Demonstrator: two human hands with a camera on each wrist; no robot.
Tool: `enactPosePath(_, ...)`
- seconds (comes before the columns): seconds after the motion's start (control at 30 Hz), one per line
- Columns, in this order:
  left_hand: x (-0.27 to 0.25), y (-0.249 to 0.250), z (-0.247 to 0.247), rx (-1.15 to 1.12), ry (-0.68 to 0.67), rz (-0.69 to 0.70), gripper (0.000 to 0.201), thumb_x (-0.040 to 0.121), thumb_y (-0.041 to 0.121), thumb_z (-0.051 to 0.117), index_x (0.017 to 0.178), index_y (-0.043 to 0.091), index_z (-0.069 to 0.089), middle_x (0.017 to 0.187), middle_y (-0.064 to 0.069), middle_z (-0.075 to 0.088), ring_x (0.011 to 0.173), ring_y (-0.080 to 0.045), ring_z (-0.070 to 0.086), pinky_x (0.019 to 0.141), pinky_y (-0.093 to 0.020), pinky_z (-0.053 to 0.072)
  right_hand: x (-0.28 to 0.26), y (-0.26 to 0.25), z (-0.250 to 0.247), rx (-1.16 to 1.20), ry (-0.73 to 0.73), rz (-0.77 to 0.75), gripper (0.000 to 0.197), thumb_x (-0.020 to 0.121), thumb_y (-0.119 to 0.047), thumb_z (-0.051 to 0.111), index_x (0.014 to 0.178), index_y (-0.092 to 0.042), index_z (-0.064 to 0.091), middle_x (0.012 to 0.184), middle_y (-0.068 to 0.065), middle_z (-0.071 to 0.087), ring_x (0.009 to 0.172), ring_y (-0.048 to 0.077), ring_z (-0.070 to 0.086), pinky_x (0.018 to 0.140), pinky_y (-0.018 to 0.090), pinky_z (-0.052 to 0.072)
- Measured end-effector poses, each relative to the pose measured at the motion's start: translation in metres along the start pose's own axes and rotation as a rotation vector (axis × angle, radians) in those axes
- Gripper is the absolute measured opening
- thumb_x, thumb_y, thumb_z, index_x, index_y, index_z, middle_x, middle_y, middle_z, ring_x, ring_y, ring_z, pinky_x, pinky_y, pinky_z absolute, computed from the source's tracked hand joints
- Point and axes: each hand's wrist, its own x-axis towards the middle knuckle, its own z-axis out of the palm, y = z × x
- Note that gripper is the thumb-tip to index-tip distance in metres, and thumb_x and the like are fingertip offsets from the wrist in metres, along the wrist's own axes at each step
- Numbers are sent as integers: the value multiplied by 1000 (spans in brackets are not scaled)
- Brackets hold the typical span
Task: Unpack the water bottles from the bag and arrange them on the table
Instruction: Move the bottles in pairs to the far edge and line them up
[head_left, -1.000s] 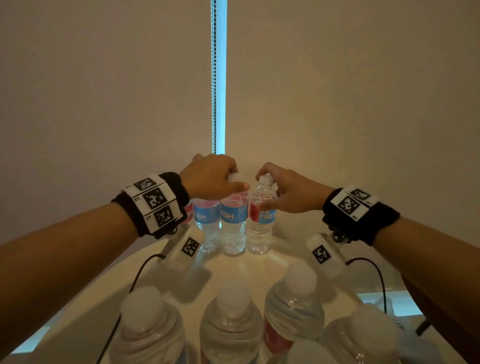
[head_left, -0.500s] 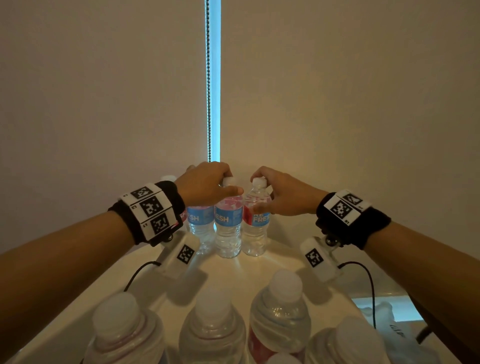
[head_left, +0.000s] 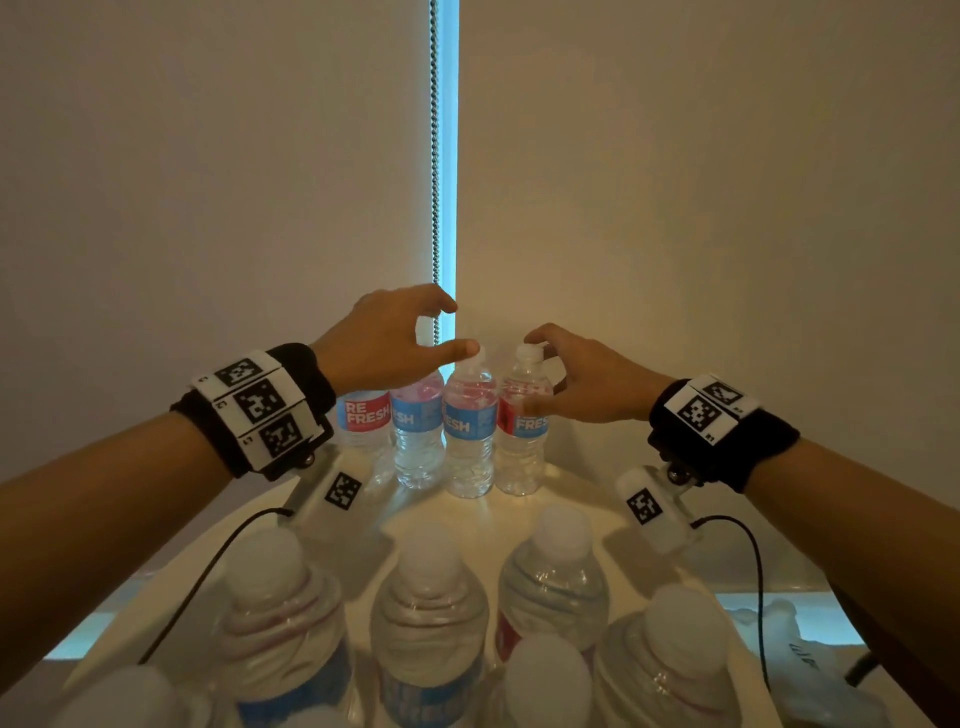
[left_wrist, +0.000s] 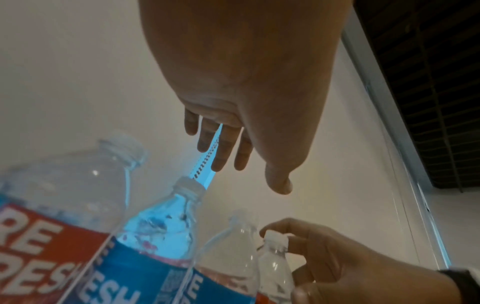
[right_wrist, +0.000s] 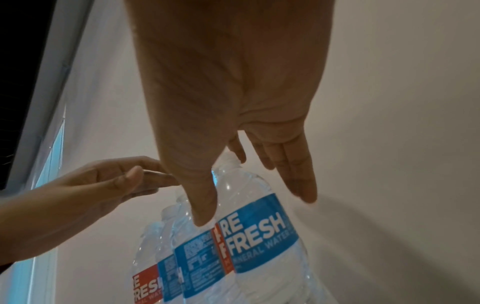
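Near edge of table (head_left: 524, 506): cluster of capped water bottles (head_left: 431, 623). Far edge: row of four Refresh bottles (head_left: 467, 426), upright, touching. Left hand (head_left: 384, 340) above row, fingers loosely spread, holding nothing. Right hand (head_left: 582, 379) fingers relaxed beside rightmost bottle's cap (head_left: 527, 353).

A room indoors: roller blinds (head_left: 208, 156), bead chain (head_left: 434, 156), table (head_left: 519, 512).

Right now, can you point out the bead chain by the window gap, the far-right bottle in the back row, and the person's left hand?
bead chain (head_left: 434, 156), head view, its middle stretch.
far-right bottle (head_left: 521, 457), head view, clear lower body.
left hand (head_left: 384, 343), head view, back of the hand.
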Motion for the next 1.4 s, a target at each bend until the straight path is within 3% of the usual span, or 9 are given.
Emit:
enactPosePath(0.13,-28,0,-31,-82,147,14,46,84,48,64,117,16,64,119,0,68,108,-14,62,90,-25,43,-14,-4,-12,-43,114,36,85,77,-46,78,144,-20,34,144,8,44,108,25,59,88,35,53)
enactPosePath(0.3,-85,-3,-79,-315,184,-6,33,81,42,70,104,17,69,99,5,75,93,-7,70,88,-27,55,-51,-17,-40,69,302,-108,62,79,-37,77,133,-25,48,139,1,49,119,20,56,92,36,55)
enactPosePath(0.47,-148,-12,-106,-819,-92,34,53,74,47,77,110,9,68,108,-19,72,106,-36,67,90,-43,56,-104,-39,-57,464,-35,-248,69,63,-60,79,121,-29,60,128,-8,61,115,20,64,90,44,59)
enactPosePath(0.7,-191,-11,-88,-942,-395,5,58,81,27,76,130,6,55,135,-15,59,127,-33,54,100,-44,50,-129,-40,-34,625,-484,-358,47,88,-1,68,132,-12,55,137,7,58,119,33,60,97,43,54)
enactPosePath(0.83,-196,-6,-73,-889,-459,-5,49,85,9,72,132,6,55,133,-15,60,125,-33,55,100,-48,48,-131,-48,-23,582,-569,-370,47,87,-2,70,128,-22,59,133,0,60,122,30,59,88,28,54)
enactPosePath(0.93,-194,-2,-72,-833,-414,2,35,89,-1,64,123,5,63,124,-13,67,117,-31,62,94,-40,52,-130,-54,-21,557,-543,-382,41,88,-5,70,126,-17,60,130,2,62,122,30,59,94,36,54)
enactPosePath(1.07,-192,-2,-73,-808,-378,11,29,86,6,65,115,3,68,118,-13,70,111,-32,66,91,-45,55,-128,-56,-19,537,-446,-428,29,91,-2,66,120,-4,63,121,12,66,112,30,63,90,30,54)
enactPosePath(1.23,-182,-8,-75,-742,-250,-11,24,84,13,66,107,12,73,106,-8,76,99,-24,72,82,-32,59,-118,-55,-20,581,-414,-402,29,91,-14,66,119,-6,62,121,16,65,103,49,63,83,64,56)
enactPosePath(1.4,-156,-15,-76,-721,-3,-99,26,82,30,70,101,12,75,94,-7,79,83,-18,74,63,-20,56,-86,-73,-29,554,-305,-372,29,86,-21,66,114,-12,64,112,9,70,102,38,69,78,62,58)
